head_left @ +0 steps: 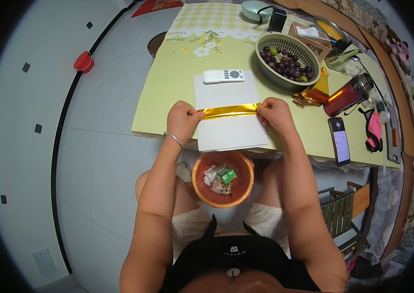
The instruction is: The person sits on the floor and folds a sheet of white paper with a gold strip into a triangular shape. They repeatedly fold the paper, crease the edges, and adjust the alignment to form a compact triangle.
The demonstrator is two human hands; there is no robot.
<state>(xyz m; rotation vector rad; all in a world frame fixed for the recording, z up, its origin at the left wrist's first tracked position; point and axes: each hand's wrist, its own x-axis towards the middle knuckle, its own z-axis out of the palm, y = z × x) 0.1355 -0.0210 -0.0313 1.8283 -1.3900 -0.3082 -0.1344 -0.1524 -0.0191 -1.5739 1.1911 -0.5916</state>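
Observation:
A shiny gold foil strip [229,111] stretches from side to side between my hands, low over a white sheet or board [231,134] at the table's near edge. My left hand [183,119] pinches the strip's left end. At the right end, my right hand [275,114] pinches it between thumb and fingers. On the far part of the white board lies a white remote control [223,76]. More folded gold foil [318,90] sits to the right, beside the colander.
Grapes fill part of a green colander [260,68]. A red thermos [346,95], a phone [339,141] and a pink-and-black item [374,129] lie at the right. Between my knees stands a waste bin [198,188] with rubbish inside. A folding chair [339,210] is at lower right.

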